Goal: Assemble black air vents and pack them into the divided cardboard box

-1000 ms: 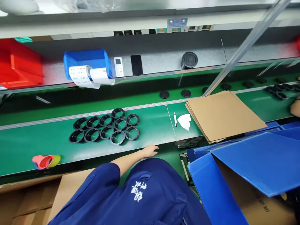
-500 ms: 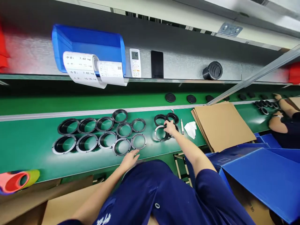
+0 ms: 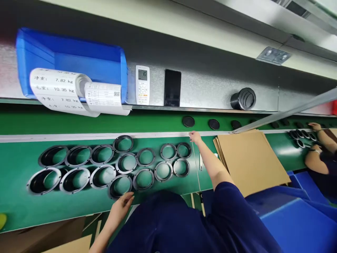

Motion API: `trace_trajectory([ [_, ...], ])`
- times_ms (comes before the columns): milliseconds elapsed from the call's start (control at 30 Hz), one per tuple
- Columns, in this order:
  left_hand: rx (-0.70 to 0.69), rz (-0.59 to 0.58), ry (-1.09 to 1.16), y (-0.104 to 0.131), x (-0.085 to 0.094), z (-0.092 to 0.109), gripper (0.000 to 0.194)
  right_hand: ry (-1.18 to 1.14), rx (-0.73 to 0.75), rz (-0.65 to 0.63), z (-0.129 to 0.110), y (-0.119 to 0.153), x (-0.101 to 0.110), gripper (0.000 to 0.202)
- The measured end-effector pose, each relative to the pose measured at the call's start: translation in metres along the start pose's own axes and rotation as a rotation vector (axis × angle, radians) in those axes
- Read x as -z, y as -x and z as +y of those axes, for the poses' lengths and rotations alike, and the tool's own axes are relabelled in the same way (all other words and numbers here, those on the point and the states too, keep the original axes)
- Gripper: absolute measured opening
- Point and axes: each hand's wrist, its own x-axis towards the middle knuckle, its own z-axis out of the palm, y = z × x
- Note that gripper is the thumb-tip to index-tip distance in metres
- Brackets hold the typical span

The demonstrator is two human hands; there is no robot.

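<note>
Black flanged rings stand in two rows on the green table (image 3: 15, 158). My left hand (image 3: 121, 208) is at the near edge, by the front black ring (image 3: 110, 189); its fingers are loosely bent and a little apart. Whether the fingertips touch that rim I cannot tell. My right hand (image 3: 195, 137) is over the white strip along the back, fingers slightly bent, with no object showing in it. To its left are several shallower rings, among them a thin black ring (image 3: 181, 159). Nearest behind it lies a round black disc (image 3: 188, 121).
On the shelf are a blue bin (image 3: 86, 59) with a label roll (image 3: 58, 92), a remote control (image 3: 142, 84), a phone (image 3: 172, 88) and a black cylinder (image 3: 243, 98). Cardboard sheets (image 3: 252, 158) and a blue box (image 3: 302, 221) stand right. A co-worker's arm (image 3: 326, 123) is farther right.
The rings that my right hand was holding now stand beside the other rings, farther left. My right hand has let go and moved toward the back. The view has shifted right.
</note>
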Motion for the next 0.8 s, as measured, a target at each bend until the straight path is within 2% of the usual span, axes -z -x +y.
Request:
trace_trajectory([
  [100,0.072,0.068,0.073,0.008,-0.012,0.019,0.037,-0.259,-0.110,0.092,-0.018,-0.062,0.017,0.032],
  [200,0.160,0.147,0.141,0.018,-0.022,0.033,0.037,-0.472,-0.209,0.109,-0.031,-0.105,0.011,0.029],
  [300,0.239,0.229,0.207,0.027,-0.031,0.049,0.039,-0.648,-0.259,0.054,-0.045,-0.122,-0.015,0.018],
  [367,0.261,0.254,0.268,0.027,-0.035,0.065,0.043,-0.760,-0.264,-0.021,-0.055,-0.113,-0.039,0.010],
  [467,0.252,0.273,0.422,0.012,-0.037,0.100,0.049,-0.893,-0.262,-0.210,-0.062,-0.063,-0.078,0.018],
  [567,0.159,0.256,0.773,-0.014,-0.033,0.139,0.058,-0.966,-0.241,-0.464,-0.053,0.024,-0.107,0.033],
  [633,-0.019,0.176,1.083,-0.032,-0.025,0.159,0.073,-1.006,-0.173,-0.703,-0.039,0.091,-0.119,0.041],
  [700,-0.163,0.068,1.320,-0.045,-0.015,0.172,0.083,-1.003,-0.086,-0.944,-0.026,0.153,-0.126,0.043],
  [733,-0.188,0.023,1.403,-0.048,-0.009,0.175,0.082,-0.976,-0.047,-1.037,-0.020,0.179,-0.128,0.044],
  [800,-0.179,-0.026,1.528,-0.048,0.002,0.177,0.070,-0.866,0.030,-1.136,-0.014,0.219,-0.130,0.047],
])
